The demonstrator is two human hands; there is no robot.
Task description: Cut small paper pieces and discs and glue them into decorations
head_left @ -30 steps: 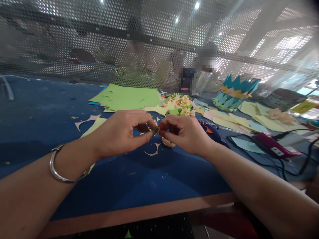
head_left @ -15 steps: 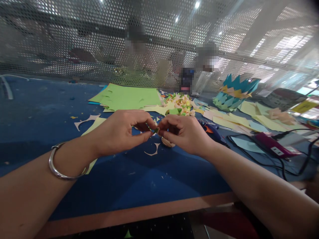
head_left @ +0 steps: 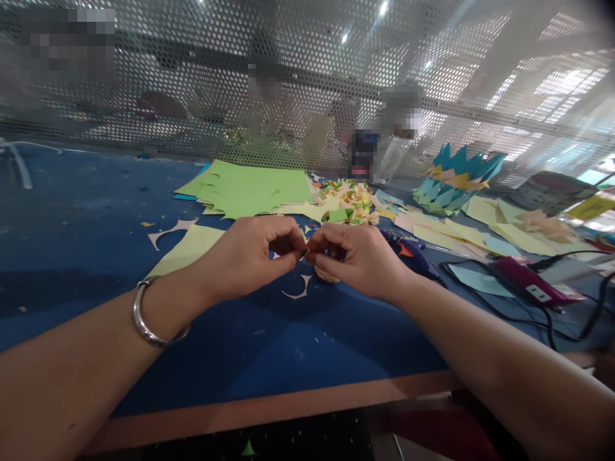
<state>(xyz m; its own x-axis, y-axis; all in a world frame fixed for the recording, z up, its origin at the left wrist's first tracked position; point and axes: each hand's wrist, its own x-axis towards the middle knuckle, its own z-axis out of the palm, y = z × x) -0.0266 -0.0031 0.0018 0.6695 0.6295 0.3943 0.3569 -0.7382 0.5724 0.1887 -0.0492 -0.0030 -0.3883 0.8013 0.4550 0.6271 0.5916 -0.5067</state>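
Observation:
My left hand point(head_left: 262, 256) and my right hand point(head_left: 353, 259) meet fingertip to fingertip above the blue table point(head_left: 225, 358). Both pinch a small piece of green paper point(head_left: 304, 252), mostly hidden by the fingers. Just below my right hand lies a round, pale tan object point(head_left: 325, 274), partly covered by that hand. Thin curved paper offcuts point(head_left: 300, 289) rest on the table beneath the hands. A pale yellow sheet point(head_left: 185, 250) sticks out behind my left wrist, which wears a silver bangle.
Behind the hands lie green paper sheets point(head_left: 259, 189) and a heap of small paper pieces point(head_left: 353, 198). To the right are a dark blue tool with an orange trigger point(head_left: 410, 250), a purple power strip point(head_left: 535, 282) with black cables, and a teal paper crown point(head_left: 451, 176). A perforated metal screen point(head_left: 202, 83) stands behind.
My left hand has shifted slightly right, closer to the right hand, and less of the green paper shows. The whole view has moved a little.

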